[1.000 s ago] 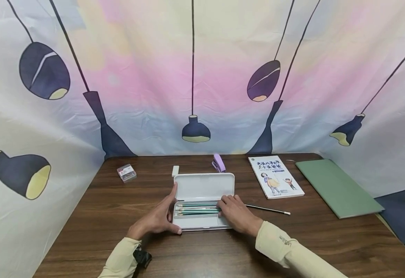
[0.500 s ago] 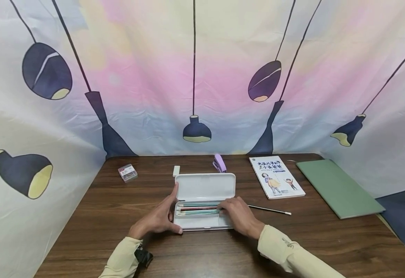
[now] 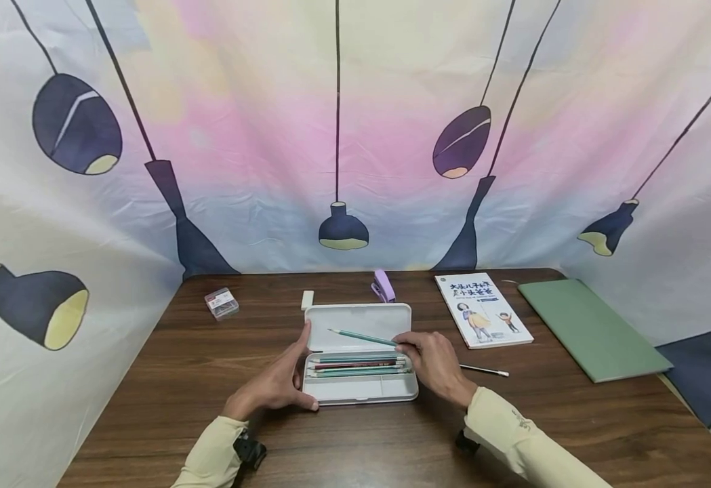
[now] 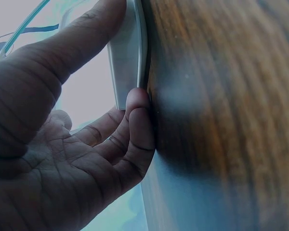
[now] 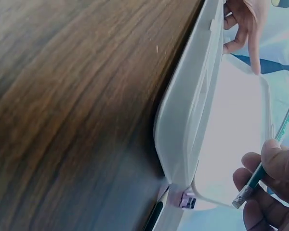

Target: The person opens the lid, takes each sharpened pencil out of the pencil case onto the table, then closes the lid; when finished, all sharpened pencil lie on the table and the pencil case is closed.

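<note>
1. We see the right hand [image 3: 434,359] pinching a slim teal wooden pencil [image 3: 362,337] near its eraser end; the right-wrist view shows the fingertips [image 5: 274,161] curled round the shaft just above the eraser, so this grip is clenched on the pencil.
2. The pencil's long axis runs left and slightly away from the grip, its sharpened tip out over the raised lid of the open white plastic pencil case [image 3: 360,391], with the shaft lifted clear of the tray.
3. Below it, the remaining pencils [image 3: 358,366] lie side by side in the tray, lengthways, parallel to the case's long side.
4. The left hand [image 3: 276,386] braces the case's left end on the dark wood worktop [image 3: 148,407], thumb along the front corner, index finger up against the lid edge; the fingers lie straight, gripping nothing.
5. The right hand is the nearer one to the row of pencils.
6. Against half a second ago: then the right fingers lay down among the pencils in the tray; now one pencil is up and angled, and the case has shifted slightly right.
</note>
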A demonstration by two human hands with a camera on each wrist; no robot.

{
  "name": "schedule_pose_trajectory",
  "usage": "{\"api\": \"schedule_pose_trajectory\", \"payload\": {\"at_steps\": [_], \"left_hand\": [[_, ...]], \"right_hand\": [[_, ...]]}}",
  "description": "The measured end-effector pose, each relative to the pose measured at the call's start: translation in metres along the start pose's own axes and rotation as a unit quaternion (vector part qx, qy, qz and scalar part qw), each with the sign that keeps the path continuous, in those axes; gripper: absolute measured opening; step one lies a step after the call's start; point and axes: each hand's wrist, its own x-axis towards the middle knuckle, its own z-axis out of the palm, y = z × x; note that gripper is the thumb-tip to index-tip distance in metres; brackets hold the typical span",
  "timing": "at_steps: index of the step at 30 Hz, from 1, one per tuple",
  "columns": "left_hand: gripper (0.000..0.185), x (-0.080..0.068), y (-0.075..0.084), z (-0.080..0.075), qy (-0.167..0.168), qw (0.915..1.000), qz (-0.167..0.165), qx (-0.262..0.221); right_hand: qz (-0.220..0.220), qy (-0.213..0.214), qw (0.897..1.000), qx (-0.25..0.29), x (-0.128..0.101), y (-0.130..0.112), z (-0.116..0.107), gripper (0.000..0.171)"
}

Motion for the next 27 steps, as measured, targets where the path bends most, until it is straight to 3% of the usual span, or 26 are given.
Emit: {"api": "schedule_pose_trajectory", "payload": {"at_steps": [7,11,16,21,27], "left_hand": [[0.134,0.000,0.001,0.000,0.003,1.0000,0.000,-0.004],[0.134,0.000,0.002,0.000,0.003,1.0000,-0.001,-0.005],[0.134,-0.001,0.001,0.000,0.002,1.0000,-0.006,-0.005],[0.135,-0.002,0.000,0.001,0.004,0.9999,-0.008,-0.004],[0.134,-0.001,0.000,0.001,0.004,1.0000,-0.006,-0.004]], "right_hand": [[0.017,0.029,0.999,-0.024,-0.009,0.018,-0.011,0.013],[0.041,0.021,0.998,-0.049,-0.018,0.035,-0.024,0.012],[0.078,-0.008,0.992,-0.095,-0.030,0.053,-0.042,0.014],[0.125,-0.061,0.981,-0.137,-0.041,0.062,-0.057,0.012],[0.141,-0.104,0.972,-0.158,-0.053,0.065,-0.068,0.014]]}}
